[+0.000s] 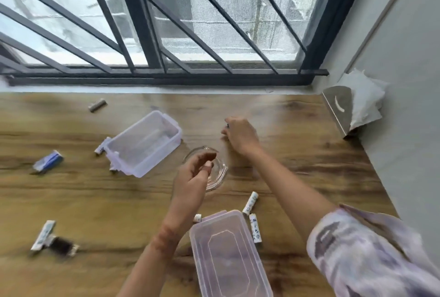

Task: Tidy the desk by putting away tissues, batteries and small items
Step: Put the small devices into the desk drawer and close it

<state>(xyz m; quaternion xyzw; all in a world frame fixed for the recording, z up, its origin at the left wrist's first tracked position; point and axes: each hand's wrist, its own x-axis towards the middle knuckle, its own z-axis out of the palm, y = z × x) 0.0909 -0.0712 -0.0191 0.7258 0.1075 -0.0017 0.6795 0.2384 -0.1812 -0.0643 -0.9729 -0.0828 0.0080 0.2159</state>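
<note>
Head view: tissues (364, 96) stand in the holder (338, 108) at two o'clock; batteries (250, 202) lie loose, box (166, 118) at ten o'clock looks empty; left hand (190, 177) and right hand (241, 135) curl, grasp unclear.

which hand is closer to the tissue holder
Right. The right hand is left of the tissue holder; the left hand is farther off, over the glass dish.

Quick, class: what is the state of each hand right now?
Left hand: fingers curled above the glass dish; holding anything cannot be told.
Right hand: curled on the desk; grip cannot be told.
</note>
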